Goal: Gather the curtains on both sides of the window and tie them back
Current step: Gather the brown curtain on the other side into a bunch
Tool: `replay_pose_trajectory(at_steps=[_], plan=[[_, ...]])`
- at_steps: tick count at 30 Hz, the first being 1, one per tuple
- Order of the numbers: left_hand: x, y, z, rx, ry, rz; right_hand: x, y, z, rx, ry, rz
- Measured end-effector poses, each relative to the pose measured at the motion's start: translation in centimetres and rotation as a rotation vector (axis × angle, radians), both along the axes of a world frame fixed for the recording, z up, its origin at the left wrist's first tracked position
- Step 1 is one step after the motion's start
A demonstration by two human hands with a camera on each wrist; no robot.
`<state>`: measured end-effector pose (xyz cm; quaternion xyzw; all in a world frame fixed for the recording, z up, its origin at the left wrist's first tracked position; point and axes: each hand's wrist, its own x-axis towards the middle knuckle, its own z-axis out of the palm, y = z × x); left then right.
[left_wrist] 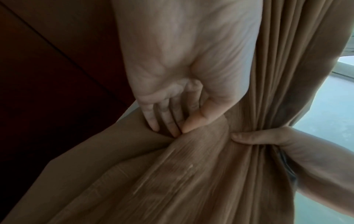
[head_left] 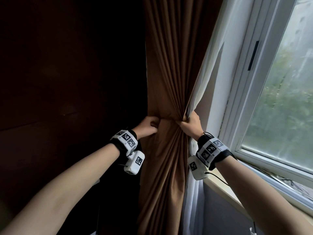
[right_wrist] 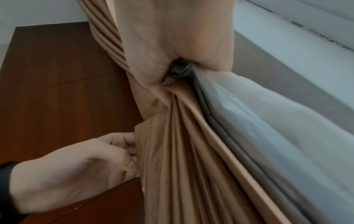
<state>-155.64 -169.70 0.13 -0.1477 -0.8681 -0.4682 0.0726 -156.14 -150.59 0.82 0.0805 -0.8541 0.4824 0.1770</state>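
A brown pleated curtain (head_left: 169, 78) hangs at the left side of the window, bunched in at waist height. My left hand (head_left: 149, 124) pinches its left edge with curled fingers (left_wrist: 168, 119). My right hand (head_left: 189, 123) grips the gathered pleats together with the white sheer lining (head_left: 203, 78) on the window side. In the right wrist view the brown curtain (right_wrist: 184, 151) and the pale lining (right_wrist: 268, 121) fan out below my fist (right_wrist: 172, 53). The two hands are a short span apart on the same bunch. No tieback shows.
A dark wooden wardrobe or panel (head_left: 67, 82) fills the left. The white window frame (head_left: 245, 99) and sill (head_left: 271, 167) run along the right, with green foliage behind the glass. A thin black cable (head_left: 218, 178) trails from my right wrist.
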Motion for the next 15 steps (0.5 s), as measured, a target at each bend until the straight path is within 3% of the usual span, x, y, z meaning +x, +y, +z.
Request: replay_pose_trajectory(at_steps=[4,9,15], plan=[[0.8,-0.2,-0.1,0.059,-0.028,-0.132,-0.1,0.1,0.0,-0.022,0.042,0.058],[1.6,-1.1,-0.9,0.0,-0.072,-0.241,-0.4,0.0,0.1,-0.022,0.04,0.091],[0.9,-1.1,-2.5,0.015,0.025,-0.11,-0.2,0.0,0.2,-0.022,0.047,0.106]])
